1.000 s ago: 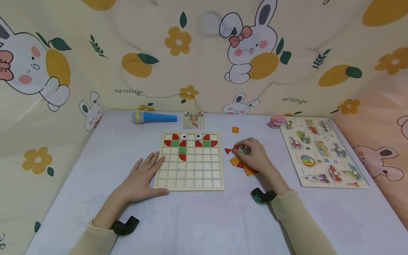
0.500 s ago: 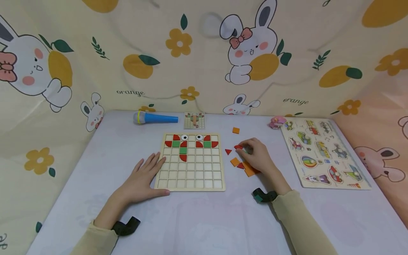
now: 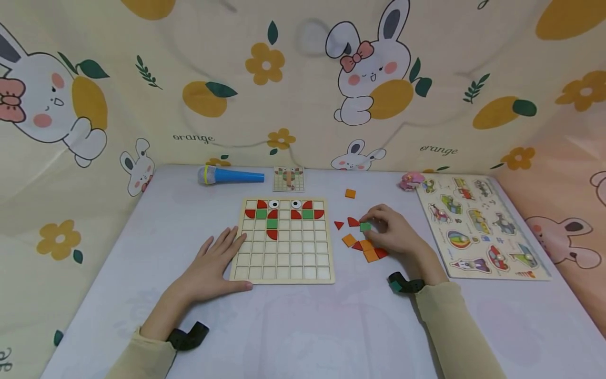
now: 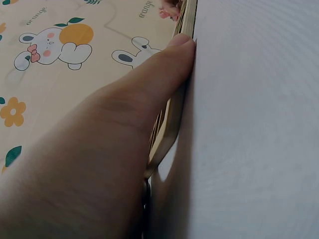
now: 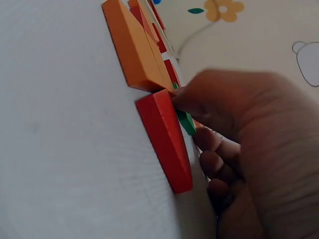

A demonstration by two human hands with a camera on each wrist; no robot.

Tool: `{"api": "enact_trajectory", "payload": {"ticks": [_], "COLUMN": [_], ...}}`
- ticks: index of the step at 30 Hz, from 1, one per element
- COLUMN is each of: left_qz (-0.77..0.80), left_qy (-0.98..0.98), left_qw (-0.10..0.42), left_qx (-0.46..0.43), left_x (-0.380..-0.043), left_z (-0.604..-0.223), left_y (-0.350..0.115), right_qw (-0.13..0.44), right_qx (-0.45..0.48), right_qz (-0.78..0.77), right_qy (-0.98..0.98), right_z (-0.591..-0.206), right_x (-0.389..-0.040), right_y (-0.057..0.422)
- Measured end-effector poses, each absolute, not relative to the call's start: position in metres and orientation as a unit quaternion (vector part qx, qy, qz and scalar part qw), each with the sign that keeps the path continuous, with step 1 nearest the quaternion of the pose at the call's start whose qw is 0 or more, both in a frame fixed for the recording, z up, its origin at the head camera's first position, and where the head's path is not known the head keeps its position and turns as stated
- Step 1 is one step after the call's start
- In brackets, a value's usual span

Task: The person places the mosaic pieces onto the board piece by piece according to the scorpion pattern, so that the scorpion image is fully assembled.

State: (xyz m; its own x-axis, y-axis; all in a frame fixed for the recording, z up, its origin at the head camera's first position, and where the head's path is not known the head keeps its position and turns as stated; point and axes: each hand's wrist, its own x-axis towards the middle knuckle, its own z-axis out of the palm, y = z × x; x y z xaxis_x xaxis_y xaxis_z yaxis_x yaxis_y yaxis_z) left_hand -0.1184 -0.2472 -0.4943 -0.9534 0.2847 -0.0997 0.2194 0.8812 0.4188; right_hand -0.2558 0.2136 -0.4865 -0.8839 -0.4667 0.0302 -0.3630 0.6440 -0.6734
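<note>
In the head view my left hand (image 3: 208, 268) lies spread, its fingers along the left edge of a square wooden grid board (image 3: 284, 281) and the thumb at the near corner. Red quarter-round pieces, green squares and two eye tiles fill some upper cells. The left wrist view shows the thumb (image 4: 164, 64) against the board's side. To the right of the board, my right hand (image 3: 395, 231) pinches a green square tile (image 3: 365, 227) between thumb and fingertips. Beside it lies a red quarter-round piece (image 3: 352, 221). Closer to the right wrist camera are an orange block (image 5: 132, 47) and a red block (image 5: 164, 142).
Loose orange squares (image 3: 371, 255) and a red triangle (image 3: 339, 225) lie around the right hand. A pattern card (image 3: 289, 179), a blue toy microphone (image 3: 232, 175) and a lone orange square (image 3: 350, 193) are farther back. A picture knob puzzle (image 3: 478, 226) and a pink toy (image 3: 411, 181) stand at right.
My right hand has let go of the red quarter-round piece and shifted right to the green tile, uncovering more orange and red pieces. The left hand stays in place.
</note>
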Motion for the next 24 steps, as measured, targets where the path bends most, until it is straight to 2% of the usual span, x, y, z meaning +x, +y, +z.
{"api": "enact_trajectory", "payload": {"ticks": [12, 19, 24], "left_qz": [0.203, 0.202, 0.206], "left_qy": [0.967, 0.967, 0.966], "left_qw": [0.078, 0.075, 0.076], "left_qx": [0.130, 0.134, 0.135], "left_x": [-0.119, -0.119, -0.118], "left_z": [-0.494, -0.492, -0.494], "left_y": [-0.248, -0.249, -0.249], "right_qw": [0.032, -0.010, 0.020], "right_qx": [-0.203, -0.236, -0.219], "right_qz": [-0.334, -0.381, -0.409], "right_qy": [0.920, 0.894, 0.886], "right_z": [-0.469, -0.448, -0.453], "right_x": [-0.248, -0.228, -0.227], "right_y": [0.194, 0.124, 0.072]}}
